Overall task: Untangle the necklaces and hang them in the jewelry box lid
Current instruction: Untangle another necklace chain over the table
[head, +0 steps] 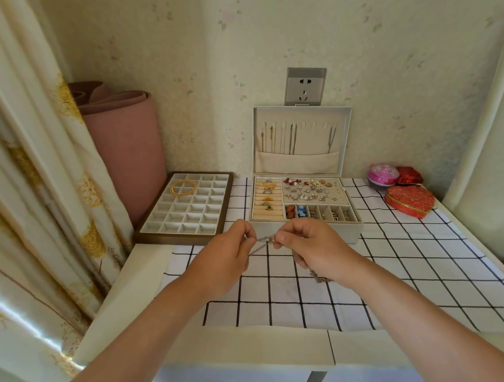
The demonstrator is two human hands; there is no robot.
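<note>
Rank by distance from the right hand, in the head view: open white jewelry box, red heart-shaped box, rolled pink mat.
1. open white jewelry box, just behind the right hand.
2. red heart-shaped box, off to the right.
3. rolled pink mat, far left corner.

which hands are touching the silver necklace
Touching, both. Head view: the left hand pinches the silver necklace at one side, the right hand at the other, chain stretched between them.

A compartment tray [184,217] holds gold bangles [172,189] beside a rolled pink mat [124,151].
</note>
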